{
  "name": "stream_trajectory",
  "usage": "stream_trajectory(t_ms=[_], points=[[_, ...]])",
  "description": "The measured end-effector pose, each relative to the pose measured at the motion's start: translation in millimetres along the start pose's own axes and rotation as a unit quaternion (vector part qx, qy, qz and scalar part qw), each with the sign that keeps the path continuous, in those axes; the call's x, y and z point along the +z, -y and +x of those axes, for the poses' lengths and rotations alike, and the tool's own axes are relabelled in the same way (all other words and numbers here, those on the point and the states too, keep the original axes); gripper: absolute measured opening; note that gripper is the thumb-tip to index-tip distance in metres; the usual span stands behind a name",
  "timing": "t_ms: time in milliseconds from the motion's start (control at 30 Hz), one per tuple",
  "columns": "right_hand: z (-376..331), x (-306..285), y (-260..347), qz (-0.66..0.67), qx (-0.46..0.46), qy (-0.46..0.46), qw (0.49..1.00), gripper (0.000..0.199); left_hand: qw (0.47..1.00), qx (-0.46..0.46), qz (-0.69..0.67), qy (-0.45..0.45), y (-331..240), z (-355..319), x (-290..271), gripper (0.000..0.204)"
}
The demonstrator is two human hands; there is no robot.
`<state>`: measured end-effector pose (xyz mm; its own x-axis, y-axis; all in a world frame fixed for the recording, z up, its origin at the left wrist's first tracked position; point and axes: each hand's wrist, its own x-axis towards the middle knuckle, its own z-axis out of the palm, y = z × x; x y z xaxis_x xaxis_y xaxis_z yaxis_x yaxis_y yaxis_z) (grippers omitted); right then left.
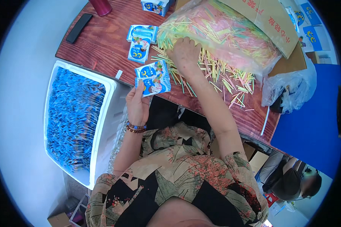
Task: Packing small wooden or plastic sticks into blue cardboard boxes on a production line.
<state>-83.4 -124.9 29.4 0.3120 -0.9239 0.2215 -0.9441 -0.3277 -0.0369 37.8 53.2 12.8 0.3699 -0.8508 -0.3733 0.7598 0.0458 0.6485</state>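
Observation:
My left hand (138, 107) pinches a blue-and-white packet (156, 86), apparently with a second one overlapping it, above the table's near edge. My right hand (185, 55) reaches into the pile of thin coloured sticks, like short straws (212, 68), with its fingers bent down. Its fingertips are hidden, so what they grip does not show. The pile spills from a large clear plastic bag (231, 36) full of yellow, pink and green sticks. Beyond my left hand, more printed packets (139, 49) lie stacked on the table.
At left stands a white foam box (111, 89) packed with rows of blue packets. The reddish wooden table (110, 41) also bears a black oblong object (79, 28) and a red cup (101, 6). A cardboard flap (261, 22) leans over the bag. Another person (291, 179) sits at lower right.

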Motion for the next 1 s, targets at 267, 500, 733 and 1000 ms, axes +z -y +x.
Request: stream_trajectory(t_ms=[267,500,733,1000], points=[[15,19,-18,-0.013,-0.033,0.036,0.999,0.029,1.000,0.002,0.010,0.017,0,5,-7,0.026],[15,-7,-44,0.097,-0.033,0.144,0.984,0.028,1.000,0.002,0.010,0.015,-3,4,-7,0.025],[13,-16,-95,0.458,-0.056,0.231,0.857,0.019,0.999,-0.026,-0.026,0.033,-9,11,8,0.020],[-14,-21,-101,0.715,0.101,0.409,0.557,0.019,0.987,0.078,-0.038,0.139,4,67,104,0.028]])
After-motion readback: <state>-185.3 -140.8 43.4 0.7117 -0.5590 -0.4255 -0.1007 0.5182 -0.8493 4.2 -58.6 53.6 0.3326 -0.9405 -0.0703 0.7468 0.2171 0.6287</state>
